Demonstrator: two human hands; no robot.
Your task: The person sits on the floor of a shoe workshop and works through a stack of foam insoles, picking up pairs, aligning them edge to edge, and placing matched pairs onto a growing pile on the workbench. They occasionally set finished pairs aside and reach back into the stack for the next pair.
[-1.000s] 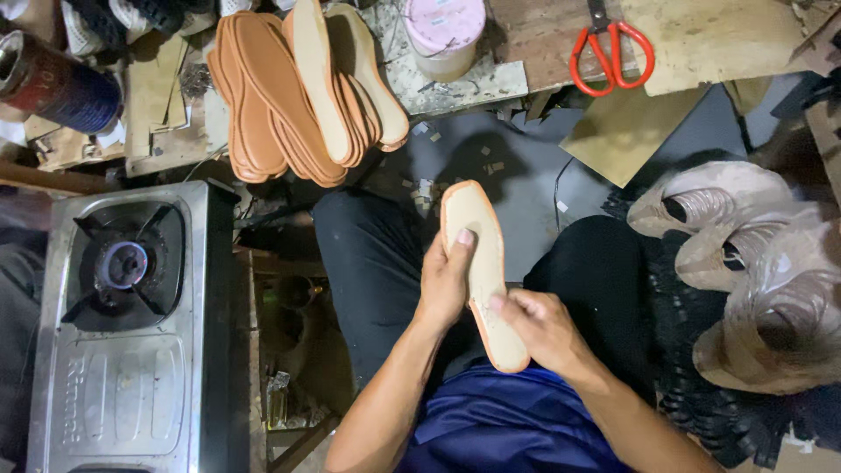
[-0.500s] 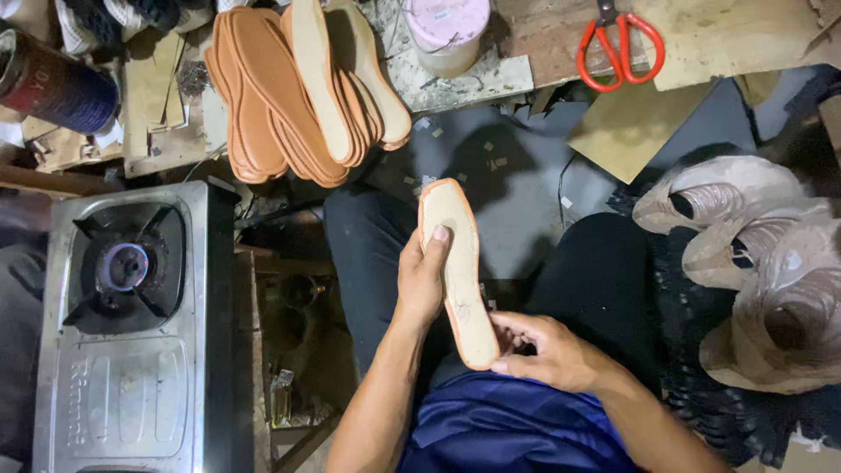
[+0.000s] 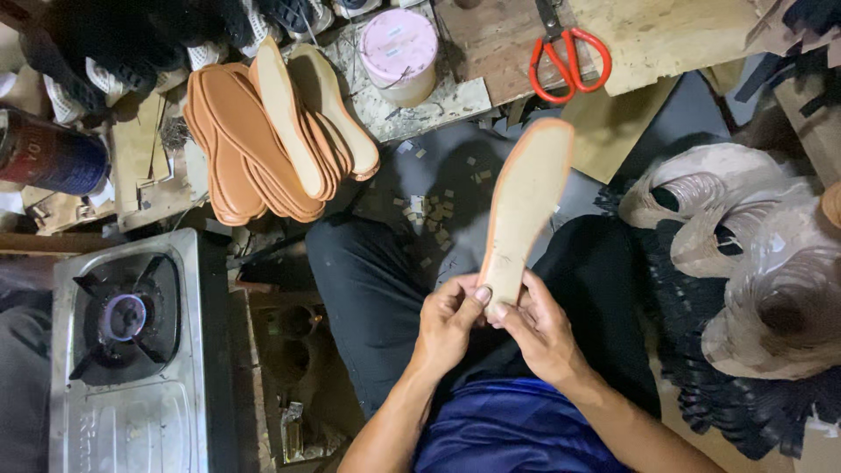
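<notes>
One tan insole (image 3: 526,206) pinched at heel end by left hand (image 3: 447,328) and right hand (image 3: 543,337), held above lap; one orange-handled scissors (image 3: 568,54), one pink-lidded tub (image 3: 400,48), one gas stove (image 3: 131,350) nearby

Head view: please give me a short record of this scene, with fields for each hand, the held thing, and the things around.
left hand: grips the heel end of the insole
right hand: grips the same end from the other side
insole: tan face, orange edge, toe pointing away, held above the lap
insole stack: fanned on the bench, upper left
scissors: orange handles, on a board
tub: pink lid, beside the stack
stove: lit burner, lower left
</notes>
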